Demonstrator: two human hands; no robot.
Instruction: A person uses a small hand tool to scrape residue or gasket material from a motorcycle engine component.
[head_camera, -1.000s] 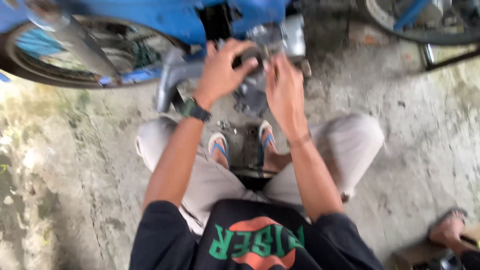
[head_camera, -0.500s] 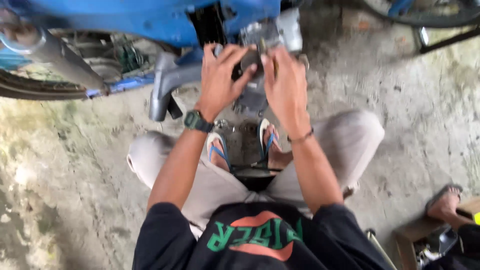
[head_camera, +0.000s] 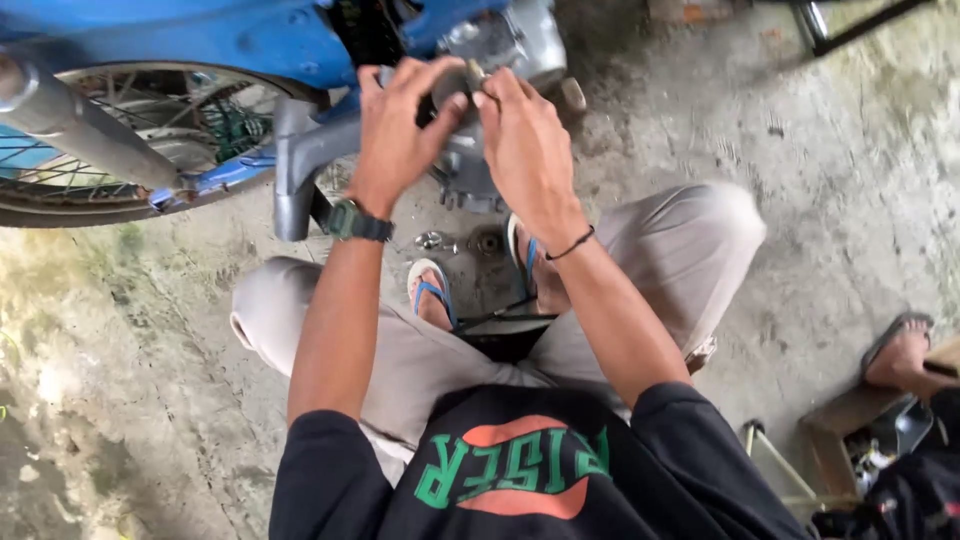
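Note:
I squat on a concrete floor facing a blue motorbike (head_camera: 220, 35). Both my hands are raised to its grey engine case (head_camera: 505, 40). My left hand (head_camera: 400, 125), with a dark watch on the wrist, wraps around a dark round part (head_camera: 447, 90) at the engine's side. My right hand (head_camera: 520, 140), a thin black band at the wrist, pinches a small metal piece (head_camera: 476, 72) at the top of that part. The fingers hide most of what they hold.
The rear wheel (head_camera: 120, 140) and silver exhaust pipe (head_camera: 70, 120) lie at the left. Small nuts and metal bits (head_camera: 455, 242) rest on the floor between my sandalled feet. Another person's foot (head_camera: 900, 350) and a wooden box (head_camera: 860, 440) are at the lower right.
The view has shifted closer and down-left. My hands stayed together on the engine part, and the fingers of both now meet at its top.

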